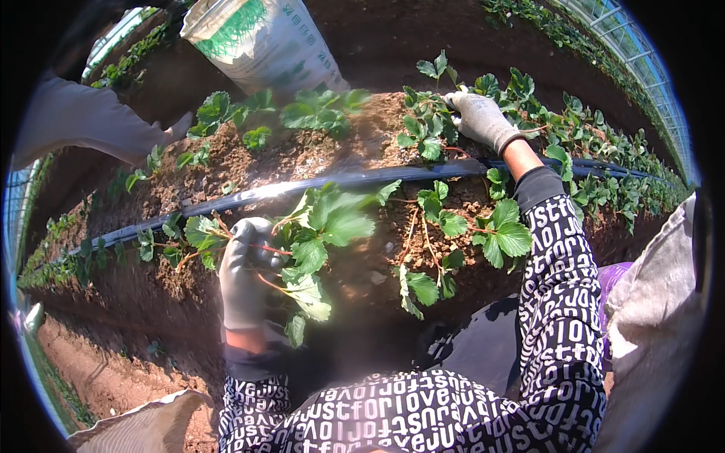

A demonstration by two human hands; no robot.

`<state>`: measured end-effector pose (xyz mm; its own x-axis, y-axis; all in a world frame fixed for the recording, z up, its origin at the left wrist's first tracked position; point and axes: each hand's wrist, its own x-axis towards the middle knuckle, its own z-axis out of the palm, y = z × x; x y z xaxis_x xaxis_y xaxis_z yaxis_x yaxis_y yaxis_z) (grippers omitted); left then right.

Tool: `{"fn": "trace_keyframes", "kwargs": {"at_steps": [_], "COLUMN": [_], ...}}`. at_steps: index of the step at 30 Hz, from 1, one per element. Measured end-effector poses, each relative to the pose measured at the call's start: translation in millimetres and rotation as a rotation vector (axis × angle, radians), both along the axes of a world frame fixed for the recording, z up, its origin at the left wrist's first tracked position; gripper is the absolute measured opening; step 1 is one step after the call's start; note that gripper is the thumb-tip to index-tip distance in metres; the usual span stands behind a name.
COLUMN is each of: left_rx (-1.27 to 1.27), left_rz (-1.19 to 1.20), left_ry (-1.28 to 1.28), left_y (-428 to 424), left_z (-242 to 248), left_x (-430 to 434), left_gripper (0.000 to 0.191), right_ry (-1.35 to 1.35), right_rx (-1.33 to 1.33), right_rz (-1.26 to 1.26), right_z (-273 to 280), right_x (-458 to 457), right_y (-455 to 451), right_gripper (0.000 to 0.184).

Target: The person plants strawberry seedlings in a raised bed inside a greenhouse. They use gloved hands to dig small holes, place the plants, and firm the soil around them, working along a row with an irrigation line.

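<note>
My left hand (247,266), in a pale work glove, is closed around the reddish stems of a leafy bunch that looks like strawberry plants (310,238). Its leaves fan out to the right of my fist, over the near side of the soil ridge. Farther off and to the right, my right hand (478,116), gloved too, reaches in among strawberry plants (422,127) rooted on the ridge. Its fingertips are at the stems, and leaves partly hide them, so I cannot see whether they grip. Between my hands a black drip-irrigation tube (334,180) runs along the ridge.
A white woven sack (272,48) with green print stands beyond the ridge. At the left, another person's sleeved arm (96,122) reaches to the plants. Pale cloth (651,283) hangs at my right, near something purple (612,283). Greenhouse framing (628,39) curves along the far right.
</note>
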<state>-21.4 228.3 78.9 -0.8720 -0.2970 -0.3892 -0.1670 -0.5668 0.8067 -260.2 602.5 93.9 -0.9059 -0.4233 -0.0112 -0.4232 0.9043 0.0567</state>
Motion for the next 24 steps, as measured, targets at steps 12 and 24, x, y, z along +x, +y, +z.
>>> {"fn": "trace_keyframes", "kwargs": {"at_steps": [12, 24], "left_rx": [0.029, 0.021], "left_rz": [-0.083, 0.020], "left_ry": [0.065, 0.040], "left_y": [-5.0, 9.2], "left_z": [-8.0, 4.5], "left_x": [-1.8, -1.6], "left_gripper": [0.023, 0.025], "right_ry": [0.019, 0.163], "right_rx": [0.033, -0.030], "right_rz": [0.035, -0.198], "right_z": [6.6, 18.4], "right_x": [14.6, 30.2], "right_y": [-8.7, 30.1], "right_gripper": [0.019, 0.027]}}
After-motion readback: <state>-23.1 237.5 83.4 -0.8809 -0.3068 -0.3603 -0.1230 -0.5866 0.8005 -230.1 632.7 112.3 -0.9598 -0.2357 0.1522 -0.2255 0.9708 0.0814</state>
